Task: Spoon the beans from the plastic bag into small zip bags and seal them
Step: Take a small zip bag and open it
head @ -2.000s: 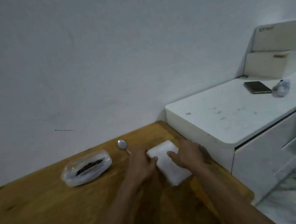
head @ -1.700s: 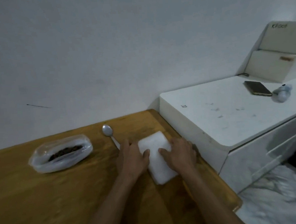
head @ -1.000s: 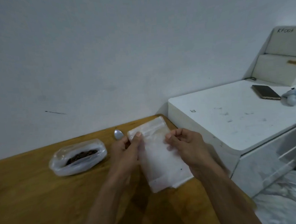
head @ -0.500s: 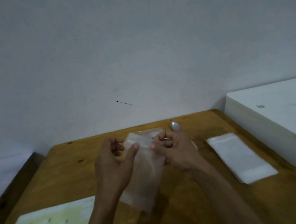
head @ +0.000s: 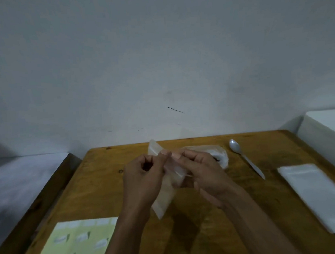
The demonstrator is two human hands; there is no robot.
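I have one small zip bag [head: 163,188] up off the table [head: 99,182], held between both my hands in front of me. My left hand [head: 144,179] has its fingers curled in, thumb and forefinger pinching the bag near its top edge. My right hand [head: 203,173] pinches the same top edge from the other side, thumb tip close to my left thumb, the rest of the fingers curled under. The bag hangs tilted, its upper corner poking out above my left thumb and its lower end pointing down toward me; whether its mouth is parted I cannot tell. Just behind my right hand lies the plastic bag [head: 219,155] of beans, mostly hidden by my knuckles, with only a dark patch of its contents showing. The spoon [head: 245,157] lies on the wood to the right of that, bowl toward the wall [head: 158,58], handle angled toward me. Further right, near the table's edge, sits the stack [head: 318,194] of unused zip bags. A pale green sheet [head: 76,246] lies at the near left corner.
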